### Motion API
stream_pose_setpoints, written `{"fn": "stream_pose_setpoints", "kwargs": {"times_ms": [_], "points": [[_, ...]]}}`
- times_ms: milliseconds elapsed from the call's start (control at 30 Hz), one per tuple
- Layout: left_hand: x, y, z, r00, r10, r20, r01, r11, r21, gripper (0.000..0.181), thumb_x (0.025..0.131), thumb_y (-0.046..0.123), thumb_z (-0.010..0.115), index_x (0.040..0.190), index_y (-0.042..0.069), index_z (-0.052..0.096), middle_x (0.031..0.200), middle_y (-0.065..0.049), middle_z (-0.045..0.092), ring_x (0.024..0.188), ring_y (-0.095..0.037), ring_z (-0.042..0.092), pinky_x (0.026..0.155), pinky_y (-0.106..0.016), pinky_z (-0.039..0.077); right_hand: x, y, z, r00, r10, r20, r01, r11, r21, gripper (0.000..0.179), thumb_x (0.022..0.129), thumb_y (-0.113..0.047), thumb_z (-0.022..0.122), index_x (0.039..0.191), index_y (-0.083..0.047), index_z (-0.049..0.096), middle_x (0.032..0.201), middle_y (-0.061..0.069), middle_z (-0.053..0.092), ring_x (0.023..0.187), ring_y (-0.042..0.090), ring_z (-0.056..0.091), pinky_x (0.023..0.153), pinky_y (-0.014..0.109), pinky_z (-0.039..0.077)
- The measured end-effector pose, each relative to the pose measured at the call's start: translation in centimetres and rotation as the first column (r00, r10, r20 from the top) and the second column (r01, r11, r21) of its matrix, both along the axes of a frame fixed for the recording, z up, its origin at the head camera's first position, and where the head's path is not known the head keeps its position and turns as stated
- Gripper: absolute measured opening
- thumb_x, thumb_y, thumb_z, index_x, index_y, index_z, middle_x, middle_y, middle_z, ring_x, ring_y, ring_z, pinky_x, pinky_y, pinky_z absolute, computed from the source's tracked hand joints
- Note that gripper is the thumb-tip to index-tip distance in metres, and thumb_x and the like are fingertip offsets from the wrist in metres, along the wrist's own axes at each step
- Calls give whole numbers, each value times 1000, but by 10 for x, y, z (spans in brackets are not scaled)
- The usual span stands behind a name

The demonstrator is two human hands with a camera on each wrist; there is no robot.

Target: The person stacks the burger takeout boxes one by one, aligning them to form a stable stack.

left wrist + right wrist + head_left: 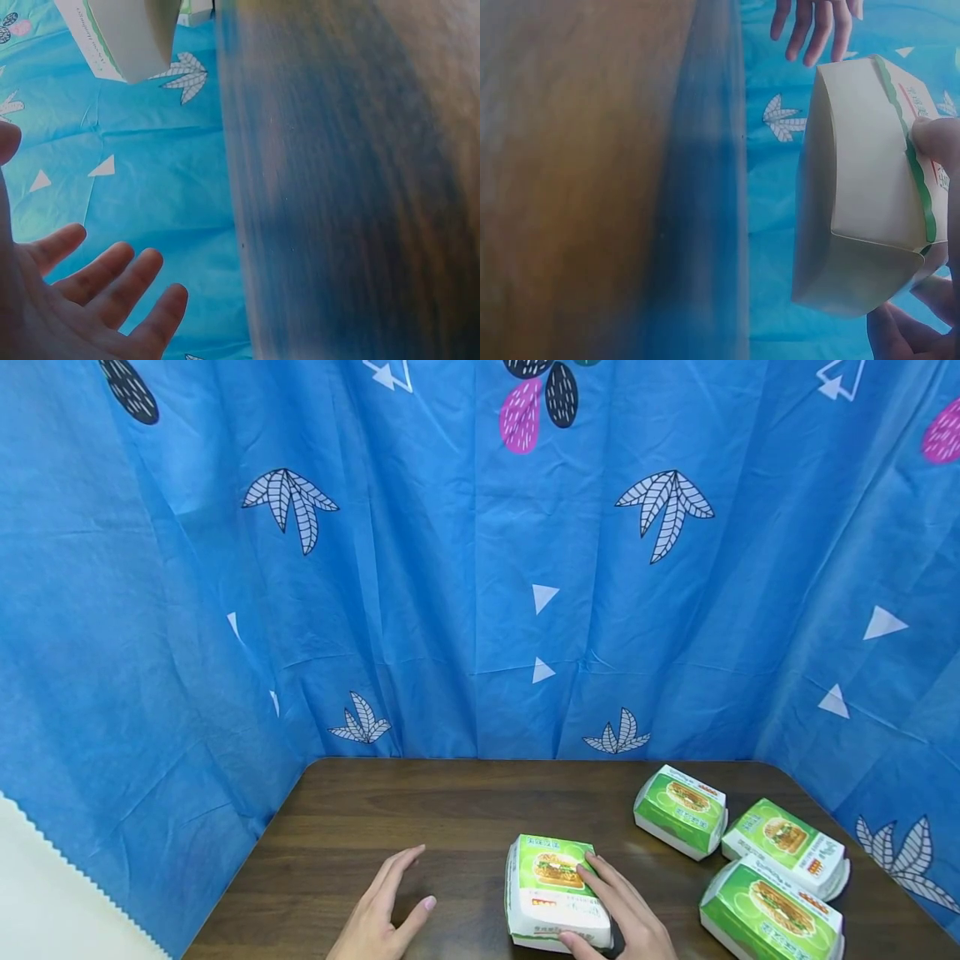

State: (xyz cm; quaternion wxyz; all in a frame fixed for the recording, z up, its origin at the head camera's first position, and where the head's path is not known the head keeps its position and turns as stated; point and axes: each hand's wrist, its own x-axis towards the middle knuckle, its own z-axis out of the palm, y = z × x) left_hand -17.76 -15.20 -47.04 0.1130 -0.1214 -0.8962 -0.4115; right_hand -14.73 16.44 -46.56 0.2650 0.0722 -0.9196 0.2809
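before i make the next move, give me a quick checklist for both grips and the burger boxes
1. Right grip secure on the held box: ok by look, thumb and fingers both on it; firmness cannot tell.
2. Held box off the table: ok, its underside shows against the curtain in the right wrist view.
3. Left grip free: ok, holding nothing, apart from the held box.
4. Near box clear of the middle box: cannot tell, they overlap in the head view.
5. Contents of the held box: cannot tell.
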Motion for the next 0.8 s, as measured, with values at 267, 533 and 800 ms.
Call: {"fn": "stream_pose_setpoints", "kwargs": {"times_ms": [267,533,800], "points": [[-1,1,1,1000,-4,-5,4,1000,-28,57,90,42,65,140,26,44,139,11,47,125,-18,51,98,-45,46,2,-2,-4,999,33,-42,-32,999,7,73,65,-66,77,129,-39,57,140,-17,49,125,9,50,87,39,51],[0,3,2,1000,-10,5,10,998,-61,61,90,43,65,142,20,44,138,8,48,124,-18,52,98,-44,47,4,-6,-6,998,52,-33,-51,999,10,73,66,-68,75,130,-39,57,140,-18,48,125,10,51,88,44,51],[1,5,2,998,-37,49,40,997,-61,60,91,47,61,141,20,42,141,2,46,124,-23,51,98,-51,45,6,-10,-6,998,62,16,-63,997,41,72,68,-74,67,130,-38,56,140,-18,48,124,10,51,88,44,51]]}}
